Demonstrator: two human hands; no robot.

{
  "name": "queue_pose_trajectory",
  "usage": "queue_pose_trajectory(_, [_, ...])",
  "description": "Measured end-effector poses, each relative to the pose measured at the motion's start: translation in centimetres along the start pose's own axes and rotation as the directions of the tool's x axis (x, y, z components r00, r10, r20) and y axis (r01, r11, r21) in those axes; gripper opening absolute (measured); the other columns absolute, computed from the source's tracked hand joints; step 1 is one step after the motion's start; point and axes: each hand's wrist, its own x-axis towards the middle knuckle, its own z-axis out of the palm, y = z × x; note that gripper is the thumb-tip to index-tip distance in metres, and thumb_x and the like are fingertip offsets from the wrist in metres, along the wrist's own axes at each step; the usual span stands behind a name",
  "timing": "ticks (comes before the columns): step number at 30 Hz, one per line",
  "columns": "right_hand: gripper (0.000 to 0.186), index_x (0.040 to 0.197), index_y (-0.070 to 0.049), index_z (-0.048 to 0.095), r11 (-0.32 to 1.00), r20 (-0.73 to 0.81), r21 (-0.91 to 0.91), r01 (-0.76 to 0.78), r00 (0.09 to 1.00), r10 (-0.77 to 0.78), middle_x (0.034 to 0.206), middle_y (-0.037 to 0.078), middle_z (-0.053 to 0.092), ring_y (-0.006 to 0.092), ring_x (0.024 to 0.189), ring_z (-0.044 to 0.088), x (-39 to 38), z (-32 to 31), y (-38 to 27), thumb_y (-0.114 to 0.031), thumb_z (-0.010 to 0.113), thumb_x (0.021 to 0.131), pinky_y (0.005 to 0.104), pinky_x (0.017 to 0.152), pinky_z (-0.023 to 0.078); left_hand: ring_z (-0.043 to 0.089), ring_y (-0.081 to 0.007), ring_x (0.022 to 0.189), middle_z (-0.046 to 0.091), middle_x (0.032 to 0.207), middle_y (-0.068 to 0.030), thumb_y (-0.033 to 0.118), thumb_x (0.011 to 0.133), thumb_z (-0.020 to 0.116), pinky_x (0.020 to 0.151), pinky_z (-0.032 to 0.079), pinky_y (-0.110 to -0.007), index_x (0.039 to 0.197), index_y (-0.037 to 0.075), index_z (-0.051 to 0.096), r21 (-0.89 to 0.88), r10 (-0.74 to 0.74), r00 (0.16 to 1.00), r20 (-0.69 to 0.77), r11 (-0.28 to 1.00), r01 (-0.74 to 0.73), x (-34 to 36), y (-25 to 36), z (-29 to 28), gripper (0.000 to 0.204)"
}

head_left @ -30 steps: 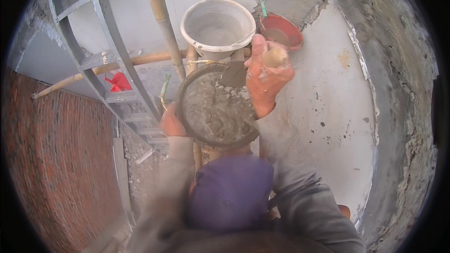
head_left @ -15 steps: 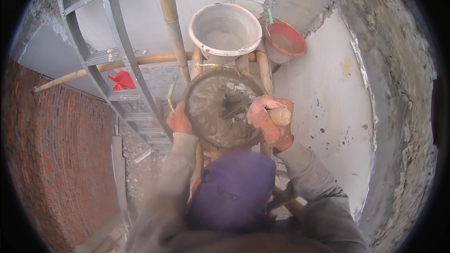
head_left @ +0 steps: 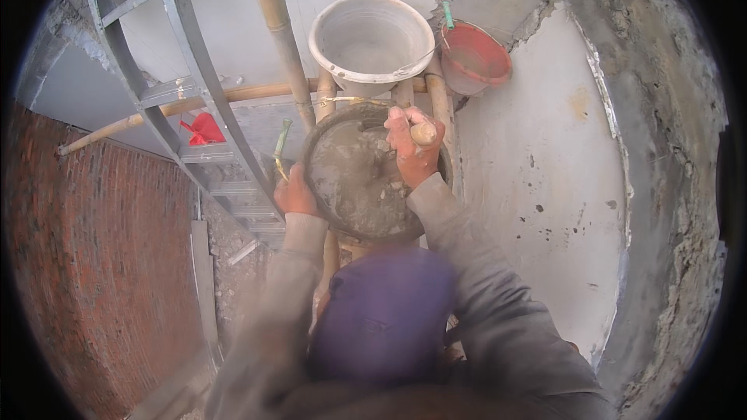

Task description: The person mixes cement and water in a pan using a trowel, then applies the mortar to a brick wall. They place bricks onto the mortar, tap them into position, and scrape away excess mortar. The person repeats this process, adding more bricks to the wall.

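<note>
A round dark bucket [head_left: 350, 222] of wet grey mortar [head_left: 350, 171] rests on bamboo poles. My left hand [head_left: 297, 194] grips the bucket's left rim, beside its wire handle with a green tube grip [head_left: 283, 136]. My right hand [head_left: 416, 146] is closed round an upright wooden handle [head_left: 424, 134] over the right half of the mortar; the tool's lower end is hidden under the hand and mortar.
A white tub [head_left: 371, 74] and a red pail [head_left: 490, 70] stand behind the mortar. A metal ladder [head_left: 175, 89], bamboo poles [head_left: 276, 23] and a red bag [head_left: 204, 128] are at the left, beside a brick wall [head_left: 109, 249]. A blurred purple cap [head_left: 381, 311] covers the lower middle.
My right hand with the handle has gone from above the far right of the mortar down toward me, then back away and leftward. My left hand stays on the rim.
</note>
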Motion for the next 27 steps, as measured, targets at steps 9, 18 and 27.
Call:
queue_pose_trajectory(9, [0.037,0.074,-0.004,0.06,0.984,0.169,0.175,-0.023,0.986,-0.008,0.069,0.006,0.059,0.0157,0.064,0.056,-5.1,-5.5,-8.1,-0.023,0.067,0.106,0.0338,0.062,0.046,0.051,-0.01,0.071,0.057,0.075,0.0014,0.02,0.098,0.074,0.064,0.044,-0.035,0.078,-0.002,0.065,-0.448,-0.114,0.993,-0.043,0.89,0.083,-1.6,1.9,0.6,0.03])
queue_pose_trajectory(18, [0.037,0.083,0.0,0.065,0.844,-0.057,0.532,0.071,0.997,-0.048,0.069,0.007,0.059,0.0146,0.065,0.059,-3.1,-7.1,-14.7,-0.026,0.071,0.109,0.0339,0.063,0.051,0.049,-0.0098,0.069,0.057,0.074,0.002,0.022,0.098,0.073,0.063,0.041,-0.034,0.076,-0.003,0.065,-0.296,0.045,0.997,-0.068,0.953,-0.063,-1.2,0.6,0.6,0.034])
queue_pose_trajectory(27, [0.043,0.08,0.0,0.071,0.991,0.191,0.133,-0.034,0.981,0.008,0.067,0.005,0.065,0.0126,0.062,0.058,1.4,3.1,-1.6,-0.038,0.075,0.1,0.0329,0.059,0.045,0.052,-0.0122,0.071,0.06,0.076,-0.0006,0.023,0.097,0.073,0.064,0.044,-0.036,0.077,-0.005,0.067,-0.083,0.081,0.993,-0.082,0.993,-0.088,-0.7,0.4,0.0,0.035])
